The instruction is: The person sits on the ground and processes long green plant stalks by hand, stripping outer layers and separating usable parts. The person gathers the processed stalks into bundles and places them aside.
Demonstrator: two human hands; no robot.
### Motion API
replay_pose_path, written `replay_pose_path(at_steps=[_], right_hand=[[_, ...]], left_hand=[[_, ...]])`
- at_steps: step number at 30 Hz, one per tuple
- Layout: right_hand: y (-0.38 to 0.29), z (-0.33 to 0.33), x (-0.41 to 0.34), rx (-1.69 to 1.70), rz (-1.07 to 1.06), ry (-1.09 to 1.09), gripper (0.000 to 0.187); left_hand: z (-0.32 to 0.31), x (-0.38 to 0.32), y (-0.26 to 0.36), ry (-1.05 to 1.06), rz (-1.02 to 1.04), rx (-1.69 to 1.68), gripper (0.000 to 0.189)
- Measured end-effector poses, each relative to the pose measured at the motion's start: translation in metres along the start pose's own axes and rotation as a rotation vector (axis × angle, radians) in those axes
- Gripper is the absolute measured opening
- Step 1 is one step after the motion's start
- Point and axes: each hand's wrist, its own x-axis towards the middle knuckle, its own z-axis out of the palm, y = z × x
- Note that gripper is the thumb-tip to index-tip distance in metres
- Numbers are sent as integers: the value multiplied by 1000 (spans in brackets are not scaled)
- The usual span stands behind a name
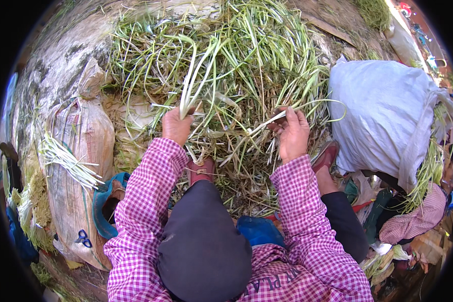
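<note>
My left hand (178, 121) is closed around a small bunch of green-and-white stalks (188, 85), their leaves pointing up and away. To its right, my right hand (290, 128) pinches a thin pale stalk (273, 120) between thumb and fingers; a long leaf curls out of it to the right. Beneath and beyond both hands spreads a large heap of long green leaves and dry, brownish stems (249, 49). A neat bundle of trimmed white stalks (71, 162) lies on a filled woven sack (83, 200) at the left.
Blue-handled scissors (83, 238) lie on the left sack. Beside it is a teal-rimmed item (102, 211). A bulky white sack (381, 117) stands at the right. My shoes (202, 170) touch the heap's near side. Another person's checked sleeve (413, 222) appears at the lower right.
</note>
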Motion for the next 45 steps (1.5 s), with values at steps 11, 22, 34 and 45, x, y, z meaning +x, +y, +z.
replay_pose_path(at_steps=[11,22,34,45], right_hand=[[-14,41,-11,-31,20,-255,18],[-23,31,-16,22,-79,-203,18],[-52,5,-4,27,-207,-56,17],[-78,0,8,-105,-287,2,18]], left_hand=[[38,-29,23,-656,57,-149,20],[40,-26,12,-545,90,-241,13],[33,-3,-59,-377,48,69,13],[6,-6,-53,-370,-202,-154,19]])
